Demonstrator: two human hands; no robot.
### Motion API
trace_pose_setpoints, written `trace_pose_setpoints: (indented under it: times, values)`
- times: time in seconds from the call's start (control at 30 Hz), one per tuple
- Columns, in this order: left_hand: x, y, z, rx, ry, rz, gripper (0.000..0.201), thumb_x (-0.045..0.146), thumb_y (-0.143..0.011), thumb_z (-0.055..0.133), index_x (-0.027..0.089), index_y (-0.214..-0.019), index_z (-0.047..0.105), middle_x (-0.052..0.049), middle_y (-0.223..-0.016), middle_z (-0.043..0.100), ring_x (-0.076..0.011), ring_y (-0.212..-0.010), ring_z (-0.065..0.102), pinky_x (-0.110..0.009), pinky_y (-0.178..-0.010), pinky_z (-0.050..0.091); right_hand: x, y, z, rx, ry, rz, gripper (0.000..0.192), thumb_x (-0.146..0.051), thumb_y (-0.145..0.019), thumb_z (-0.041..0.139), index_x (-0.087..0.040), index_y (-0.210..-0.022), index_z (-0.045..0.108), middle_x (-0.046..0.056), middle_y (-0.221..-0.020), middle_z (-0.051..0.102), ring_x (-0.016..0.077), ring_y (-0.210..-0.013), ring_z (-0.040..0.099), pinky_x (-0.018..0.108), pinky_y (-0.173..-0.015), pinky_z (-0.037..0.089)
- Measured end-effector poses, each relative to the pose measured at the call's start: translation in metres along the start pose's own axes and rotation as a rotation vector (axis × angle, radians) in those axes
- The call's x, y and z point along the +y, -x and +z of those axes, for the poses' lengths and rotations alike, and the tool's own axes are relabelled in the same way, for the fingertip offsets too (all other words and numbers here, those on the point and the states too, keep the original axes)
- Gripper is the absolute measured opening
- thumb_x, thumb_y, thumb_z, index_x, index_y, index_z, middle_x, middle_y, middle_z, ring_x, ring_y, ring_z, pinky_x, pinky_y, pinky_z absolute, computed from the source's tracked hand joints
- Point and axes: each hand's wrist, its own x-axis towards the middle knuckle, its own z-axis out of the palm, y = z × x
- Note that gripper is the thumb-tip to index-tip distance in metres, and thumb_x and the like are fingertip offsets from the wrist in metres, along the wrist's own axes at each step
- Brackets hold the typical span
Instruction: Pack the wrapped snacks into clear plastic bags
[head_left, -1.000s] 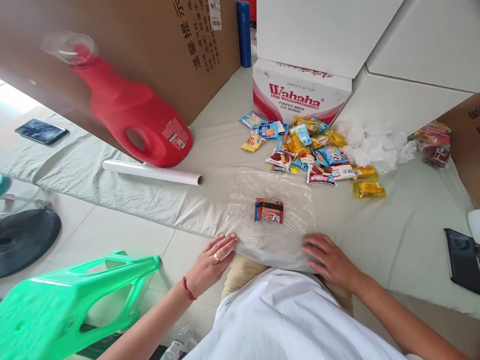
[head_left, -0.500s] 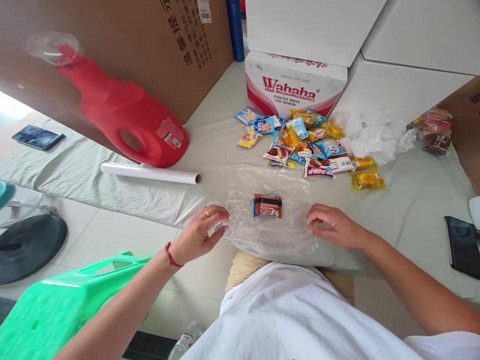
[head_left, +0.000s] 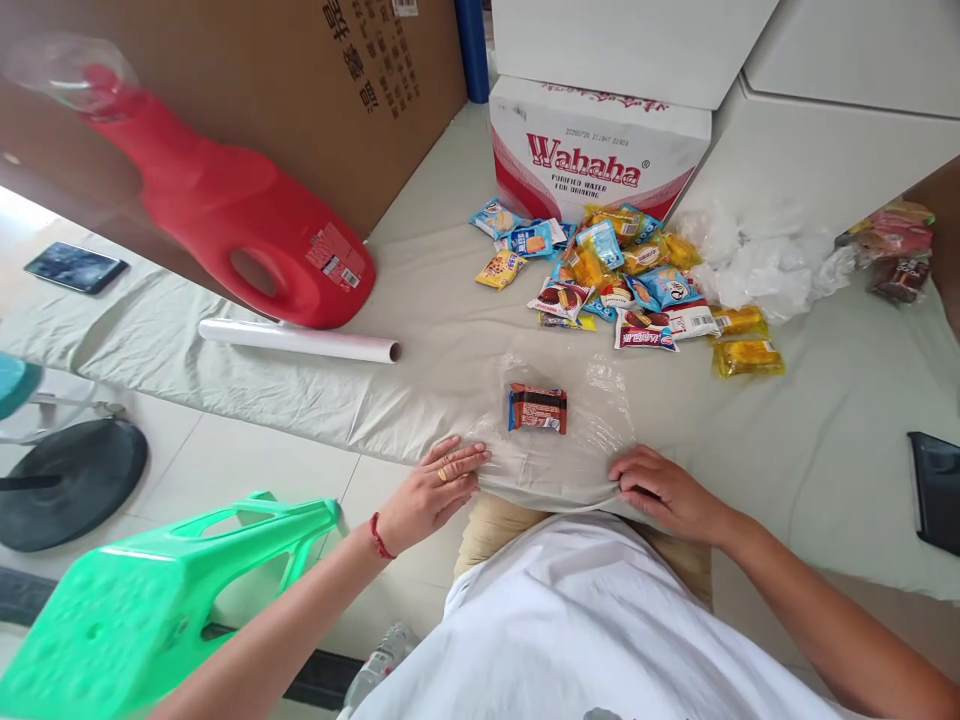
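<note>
A small brown snack packet (head_left: 538,409) with a blue end lies on a thin sheet of clear plastic film (head_left: 589,440). The film is creased, and its outline is hard to follow on the pale cloth. At its near left edge, my left hand (head_left: 435,495) holds the film with its fingers close together; the thumb is mostly hidden. My right hand (head_left: 667,490) is closed at the near right corner, fingertips pinching the film. Neither hand touches the packet.
Several wrapped snacks (head_left: 592,270) lie heaped before a Wahaha carton (head_left: 600,150). Crumpled clear bags (head_left: 765,260) are to their right. On the left are a red jug (head_left: 247,230), a white roll (head_left: 300,340) and a green stool (head_left: 127,600). A black phone-like object (head_left: 937,490) lies far right.
Both hands have come down to the film's near edge and closed on it. The film has drawn in and looks narrower; the packet stays on it.
</note>
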Motion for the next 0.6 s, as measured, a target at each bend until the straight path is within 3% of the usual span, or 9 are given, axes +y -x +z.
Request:
trace_pose_setpoints:
  times: [0.17, 0.27, 0.43, 0.53, 0.6]
  values:
    - [0.000, -0.026, -0.035, -0.041, 0.120, -0.166, 0.021, 0.021, -0.104, 0.043, 0.020, -0.105, 0.064, -0.012, -0.142, 0.065, -0.0220, -0.137, 0.057, -0.040, -0.113, 0.050, -0.007, -0.023, -0.029, -0.018, -0.153, 0.169, 0.026, -0.043, -0.105, 0.048, -0.022, -0.100, 0.062, 0.007, -0.100, 0.071, 0.0185, -0.087, 0.066, 0.034, -0.078, 0.055]
    - [-0.004, -0.034, -0.045, -0.093, 0.129, -0.215, 0.021, 0.029, -0.104, 0.046, 0.021, -0.117, 0.059, -0.015, -0.147, 0.060, -0.0233, -0.129, 0.063, -0.038, -0.104, 0.056, -0.012, -0.031, -0.038, -0.045, -0.114, 0.137, 0.028, -0.045, -0.104, 0.050, -0.022, -0.096, 0.062, 0.008, -0.105, 0.070, 0.0194, -0.092, 0.066, 0.035, -0.081, 0.055]
    - [-0.011, -0.032, -0.042, -0.137, 0.057, -0.158, 0.041, 0.043, -0.092, 0.066, 0.018, -0.124, 0.057, -0.022, -0.160, 0.042, -0.0323, -0.143, 0.050, -0.046, -0.109, 0.051, -0.014, -0.019, -0.019, -0.139, 0.209, -0.022, 0.035, -0.045, -0.089, 0.074, -0.023, -0.115, 0.065, 0.012, -0.128, 0.063, 0.0283, -0.117, 0.058, 0.047, -0.099, 0.051]
    - [-0.015, -0.029, -0.037, -0.176, 0.022, -0.126, 0.041, 0.042, -0.089, 0.070, 0.019, -0.122, 0.060, -0.022, -0.160, 0.041, -0.0352, -0.145, 0.047, -0.049, -0.111, 0.049, -0.009, -0.008, -0.001, -0.046, 0.300, -0.042, 0.011, -0.029, -0.099, 0.061, -0.022, -0.104, 0.067, 0.011, -0.122, 0.065, 0.0248, -0.106, 0.059, 0.046, -0.093, 0.051]
    - [-0.018, -0.028, -0.036, -0.182, 0.032, -0.135, 0.036, 0.038, -0.092, 0.066, 0.020, -0.123, 0.061, -0.020, -0.161, 0.042, -0.0331, -0.144, 0.048, -0.048, -0.112, 0.049, -0.008, -0.005, 0.004, 0.016, 0.262, -0.066, 0.014, -0.022, -0.102, 0.053, -0.022, -0.098, 0.066, 0.010, -0.116, 0.066, 0.0219, -0.101, 0.058, 0.041, -0.089, 0.051]
